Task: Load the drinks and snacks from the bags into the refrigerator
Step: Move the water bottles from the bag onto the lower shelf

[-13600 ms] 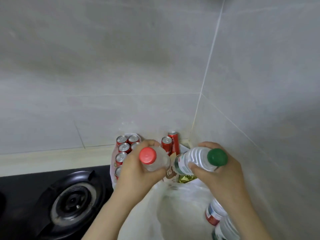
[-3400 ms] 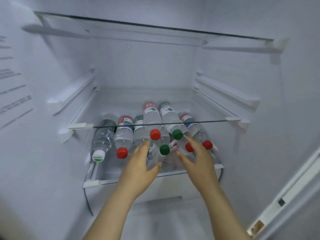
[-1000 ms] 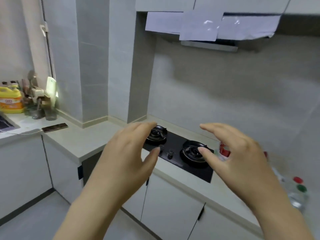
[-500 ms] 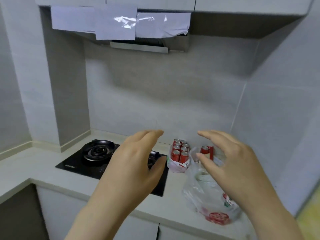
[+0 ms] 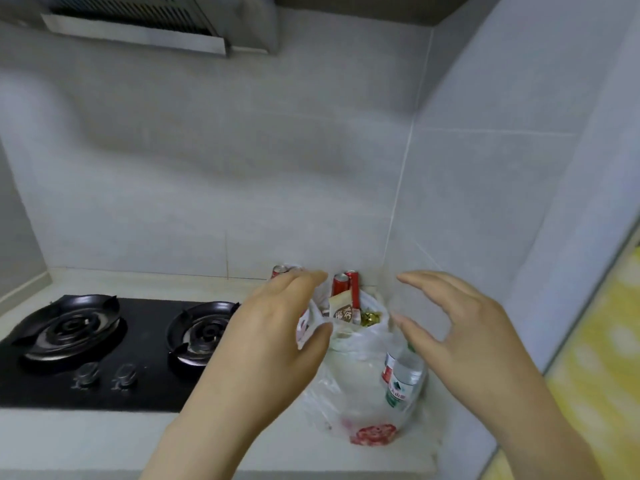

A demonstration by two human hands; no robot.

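A white plastic bag sits on the counter in the corner, right of the stove. Inside it stands a clear water bottle with a green and red label. Farther back are a beige snack packet, gold wrapped sweets and red cans. More red cans peek out behind my left hand. My left hand hovers over the bag's left side, fingers relaxed and empty. My right hand hovers above the bottle, fingers spread and slightly curved, holding nothing.
A black two-burner gas stove fills the counter's left part. A range hood hangs above it. Tiled walls close the corner behind and to the right of the bag. The pale counter's front edge runs below.
I have turned from the refrigerator back to the counter and come closer. Both empty hands have moved in over the bag in the corner.
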